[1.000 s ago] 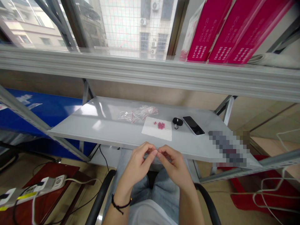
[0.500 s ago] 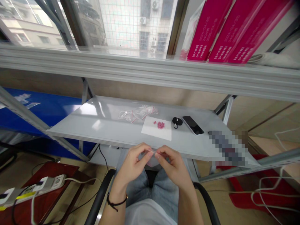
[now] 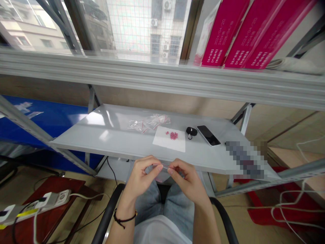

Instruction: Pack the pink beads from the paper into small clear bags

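Observation:
Between both hands, just in front of the table edge, hangs a small clear plastic bag with a faint pinkish tint low down. My left hand pinches its top edge between thumb and fingers. Opposite it, my right hand pinches the other end of that edge. The bag's contents are too faint to make out. Beyond the hands, a cluster of small pink beads lies on a white sheet of paper, with a few beads apart on the left. Clear zip bags with red lines lie behind the paper.
Right of the paper are a black case with a small clip and a phone on the grey table. A shelf beam crosses above, carrying pink boxes. A power strip sits on a brown stool at lower left.
My left hand has shifted slightly left, so the fingertips are a little farther apart along the bag's top edge. The beads and other things on the table stay put.

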Demonstrator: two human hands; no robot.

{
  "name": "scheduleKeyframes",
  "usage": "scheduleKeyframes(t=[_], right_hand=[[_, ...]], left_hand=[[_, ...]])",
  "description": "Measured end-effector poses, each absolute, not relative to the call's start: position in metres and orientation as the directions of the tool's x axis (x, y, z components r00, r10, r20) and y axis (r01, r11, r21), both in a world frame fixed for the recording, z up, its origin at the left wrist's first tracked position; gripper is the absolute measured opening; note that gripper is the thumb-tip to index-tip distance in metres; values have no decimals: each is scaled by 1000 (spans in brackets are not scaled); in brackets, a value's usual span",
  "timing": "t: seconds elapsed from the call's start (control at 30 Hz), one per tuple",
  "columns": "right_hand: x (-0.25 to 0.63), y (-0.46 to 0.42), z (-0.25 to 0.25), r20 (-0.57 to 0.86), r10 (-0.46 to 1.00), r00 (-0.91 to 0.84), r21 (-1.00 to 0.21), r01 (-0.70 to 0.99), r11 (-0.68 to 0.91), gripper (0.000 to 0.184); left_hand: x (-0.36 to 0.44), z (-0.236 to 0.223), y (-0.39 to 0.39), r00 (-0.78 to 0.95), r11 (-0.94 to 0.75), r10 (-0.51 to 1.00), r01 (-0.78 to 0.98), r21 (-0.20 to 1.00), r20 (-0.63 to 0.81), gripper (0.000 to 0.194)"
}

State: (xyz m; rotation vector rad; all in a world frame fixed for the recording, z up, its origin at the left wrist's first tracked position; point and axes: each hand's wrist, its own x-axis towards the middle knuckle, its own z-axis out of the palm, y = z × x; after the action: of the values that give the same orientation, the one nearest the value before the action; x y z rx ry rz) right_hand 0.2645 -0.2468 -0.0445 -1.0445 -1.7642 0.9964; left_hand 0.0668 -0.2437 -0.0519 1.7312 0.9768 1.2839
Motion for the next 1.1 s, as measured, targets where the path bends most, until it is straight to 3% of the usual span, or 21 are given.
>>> scheduleKeyframes(t=[0.63, 0.83, 1.1], right_hand=[[282, -247, -47, 279, 910, -307, -901, 243, 358, 25], [273, -250, -41, 310, 881, -357, -889, 219, 402, 13], [266, -249, -45, 313, 883, -350, -887, 225, 403, 19]], left_hand=[[68, -58, -245, 258, -335, 920, 130, 933, 294, 21], [71, -55, -245, 263, -396, 901, 174, 902, 345, 23], [74, -50, -247, 282, -411, 896, 237, 880, 343, 26]])
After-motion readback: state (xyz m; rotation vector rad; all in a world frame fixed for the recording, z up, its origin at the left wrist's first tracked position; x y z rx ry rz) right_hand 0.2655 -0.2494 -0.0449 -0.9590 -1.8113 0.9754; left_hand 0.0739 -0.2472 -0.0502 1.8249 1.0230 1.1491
